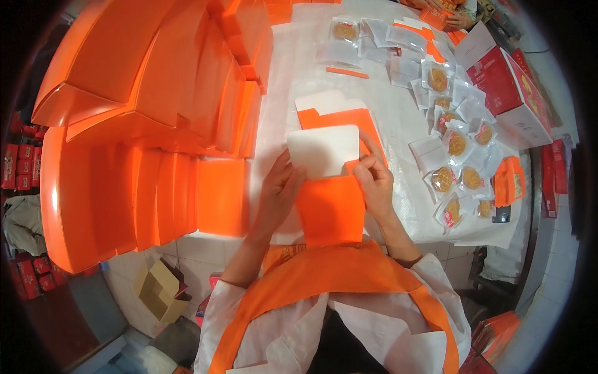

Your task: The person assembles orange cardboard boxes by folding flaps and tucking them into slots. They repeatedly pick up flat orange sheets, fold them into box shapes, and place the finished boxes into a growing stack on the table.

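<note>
An orange cardboard box (331, 212), partly folded, is between my two hands in front of my apron. Its white inner flap (319, 149) stands up at the far side. My left hand (280, 187) pinches the flap's left lower corner between thumb and fingers. On the other side, my right hand (375, 184) grips the box's right edge by a small orange tab, with the fingers curled behind it. Beyond the box, another orange-and-white cardboard piece (349, 118) lies on the white-covered table (286, 68).
Tall stacks of orange boxes (168, 118) fill the table's left side. Round pastries in clear-and-white packets (456, 144) spread along the right, near a red-and-white carton (504, 81). Another person's hand (460, 21) shows at the far right. An open brown carton (161, 290) sits on the floor.
</note>
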Action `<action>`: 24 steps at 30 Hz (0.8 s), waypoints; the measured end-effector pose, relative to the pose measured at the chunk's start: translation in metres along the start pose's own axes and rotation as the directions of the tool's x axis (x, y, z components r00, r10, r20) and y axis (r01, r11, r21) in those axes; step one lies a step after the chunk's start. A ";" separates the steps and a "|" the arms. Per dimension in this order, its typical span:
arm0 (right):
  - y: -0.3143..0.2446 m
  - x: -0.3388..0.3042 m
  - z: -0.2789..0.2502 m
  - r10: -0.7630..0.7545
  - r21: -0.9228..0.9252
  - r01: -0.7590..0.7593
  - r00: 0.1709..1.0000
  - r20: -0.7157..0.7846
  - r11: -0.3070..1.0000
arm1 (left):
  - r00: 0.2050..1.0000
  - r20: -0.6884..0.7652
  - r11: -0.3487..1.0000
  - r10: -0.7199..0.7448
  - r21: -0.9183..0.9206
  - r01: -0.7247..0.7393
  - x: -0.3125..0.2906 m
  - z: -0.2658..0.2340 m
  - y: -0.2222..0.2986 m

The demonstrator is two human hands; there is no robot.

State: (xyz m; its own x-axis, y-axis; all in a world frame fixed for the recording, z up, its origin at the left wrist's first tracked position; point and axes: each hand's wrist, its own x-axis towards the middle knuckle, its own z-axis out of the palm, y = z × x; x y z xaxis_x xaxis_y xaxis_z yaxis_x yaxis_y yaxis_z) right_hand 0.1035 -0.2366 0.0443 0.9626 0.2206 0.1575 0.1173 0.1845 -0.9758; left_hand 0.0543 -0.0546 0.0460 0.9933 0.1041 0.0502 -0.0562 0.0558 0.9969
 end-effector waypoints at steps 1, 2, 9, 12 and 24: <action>0.003 -0.002 -0.001 -0.010 -0.043 0.009 1.000 -0.026 0.999 | 1.000 -0.001 1.000 -0.004 0.020 0.004 -0.001 0.000 -0.002; 0.011 -0.004 -0.005 0.062 0.016 -0.062 0.998 -0.005 0.998 | 1.000 -0.002 0.999 -0.008 0.040 0.008 -0.002 -0.001 -0.004; 0.001 0.002 0.004 0.130 0.333 -0.131 0.991 0.025 0.934 | 0.941 -0.236 0.962 0.244 -0.068 -0.266 -0.005 0.020 -0.012; 0.009 0.003 -0.004 -0.015 0.174 -0.011 0.989 0.149 0.985 | 0.890 -0.052 0.881 0.452 0.183 -0.437 -0.004 0.013 -0.027; -0.006 0.003 0.004 0.057 0.027 -0.060 0.992 0.110 0.998 | 0.979 -0.095 0.968 0.181 0.195 -0.160 -0.003 0.018 -0.001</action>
State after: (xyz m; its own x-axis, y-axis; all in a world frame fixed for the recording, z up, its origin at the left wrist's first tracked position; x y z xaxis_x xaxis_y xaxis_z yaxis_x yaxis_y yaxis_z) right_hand 0.1045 -0.2338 0.0514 0.9350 0.3345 0.1176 0.0527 0.1970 -0.9790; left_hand 0.0532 -0.0731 0.0459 0.9526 0.2063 0.2235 -0.1936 -0.1559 0.9686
